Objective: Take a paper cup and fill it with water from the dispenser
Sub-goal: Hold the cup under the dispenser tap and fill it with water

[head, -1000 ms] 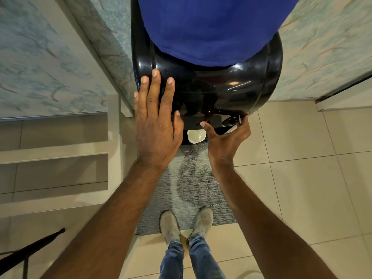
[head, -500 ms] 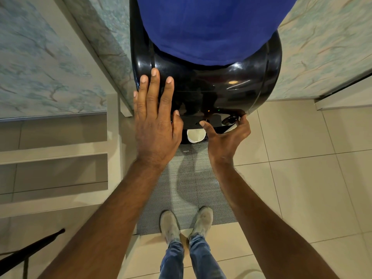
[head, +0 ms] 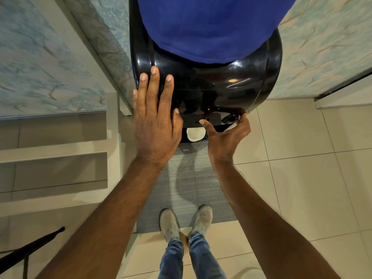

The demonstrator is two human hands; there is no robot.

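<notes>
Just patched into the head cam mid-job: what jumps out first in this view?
The glossy black dispenser fills the top centre, capped by a blue bottle. The left hand lies flat and open on its front left side, while the right hand reaches under the front edge by the taps. Between the hands a white paper cup stands upright in the dispenser's recess, held by neither hand.

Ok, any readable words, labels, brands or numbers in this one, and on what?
None can be read.
Dispenser: glossy black front, two small lights, no legible lettering.
Cup: plain white, no print visible.
Blue cover on top: no text.
Mat: a tiny mark near its top edge, too small to read.
</notes>
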